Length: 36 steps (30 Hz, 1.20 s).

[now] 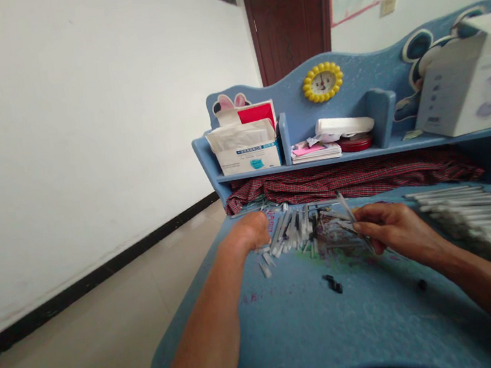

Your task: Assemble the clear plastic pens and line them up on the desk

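My left hand (pixel 251 231) rests on the blue desk (pixel 302 328) at the left end of a loose pile of several small grey tubes (pixel 289 231); its fingers curl down into the pile and are hidden. My right hand (pixel 386 230) sits right of the pile, fingers pinched round a thin grey tube (pixel 346 206) that sticks up and to the left. A large stack of long grey-white tubes (pixel 483 217) lies to the right of that hand.
Two small black bits (pixel 333 284) lie on the desk in front of the pile. Red plaid cloth (pixel 354 178) is tucked under the shelf. The shelf holds a tissue box (pixel 247 147), notebooks (pixel 316 151), a white carton (pixel 468 79) and a yellow clock (pixel 322 82).
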### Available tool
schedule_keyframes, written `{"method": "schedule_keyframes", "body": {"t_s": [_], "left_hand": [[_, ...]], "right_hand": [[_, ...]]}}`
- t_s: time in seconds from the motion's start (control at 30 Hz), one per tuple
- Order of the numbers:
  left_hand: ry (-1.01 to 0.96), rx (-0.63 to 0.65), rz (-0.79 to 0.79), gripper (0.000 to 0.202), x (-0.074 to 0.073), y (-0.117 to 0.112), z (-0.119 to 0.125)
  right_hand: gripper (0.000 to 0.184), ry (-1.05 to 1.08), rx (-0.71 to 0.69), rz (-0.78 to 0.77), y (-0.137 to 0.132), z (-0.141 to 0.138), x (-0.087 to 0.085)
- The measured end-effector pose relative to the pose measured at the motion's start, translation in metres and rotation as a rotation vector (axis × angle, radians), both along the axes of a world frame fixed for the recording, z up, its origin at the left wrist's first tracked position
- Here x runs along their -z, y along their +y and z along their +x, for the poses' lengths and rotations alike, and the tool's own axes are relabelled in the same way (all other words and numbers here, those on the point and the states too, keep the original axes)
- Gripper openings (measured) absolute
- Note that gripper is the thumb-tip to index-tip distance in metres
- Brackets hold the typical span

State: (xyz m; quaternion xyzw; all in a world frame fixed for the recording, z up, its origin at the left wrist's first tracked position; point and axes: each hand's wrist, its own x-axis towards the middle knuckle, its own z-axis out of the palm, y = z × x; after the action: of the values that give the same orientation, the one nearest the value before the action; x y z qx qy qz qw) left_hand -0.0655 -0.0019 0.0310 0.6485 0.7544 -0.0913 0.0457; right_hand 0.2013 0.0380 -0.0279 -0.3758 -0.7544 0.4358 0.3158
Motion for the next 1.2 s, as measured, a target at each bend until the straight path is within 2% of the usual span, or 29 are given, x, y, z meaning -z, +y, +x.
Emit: {"method": "schedule_keyframes", "body": {"t_s": [0.23, 0.43, 0.7, 1.0, 1.2], "left_hand": [[0.048, 0.002, 0.024, 0.019, 0.007, -0.006, -0.006], [-0.009, 0.028, 0.048, 0.02, 0.019, -0.013, -0.013], [-0.074, 0.069, 0.093, 0.024, 0.027, -0.021, -0.024], [-0.172, 0.039, 0.135, 0.016, 0.035, -0.019, -0.022], [-0.378, 0.02, 0.196, 0.008, 0.029, -0.014, -0.023]], "right_hand": [[0.02, 0.036, -0.013, -0.053, -0.001, -0.001, -0.003], [0.021, 0.035, -0.014, -0.043, -0.004, 0.0, -0.004], [0.023, 0.058, -0.005, -0.042, -0.003, -0.002, -0.002], [0.02, 0.054, -0.027, -0.061, -0.002, -0.004, 0.002], [0.026, 0.203, -0.043, -0.189, -0.002, -0.004, 0.0]]}}
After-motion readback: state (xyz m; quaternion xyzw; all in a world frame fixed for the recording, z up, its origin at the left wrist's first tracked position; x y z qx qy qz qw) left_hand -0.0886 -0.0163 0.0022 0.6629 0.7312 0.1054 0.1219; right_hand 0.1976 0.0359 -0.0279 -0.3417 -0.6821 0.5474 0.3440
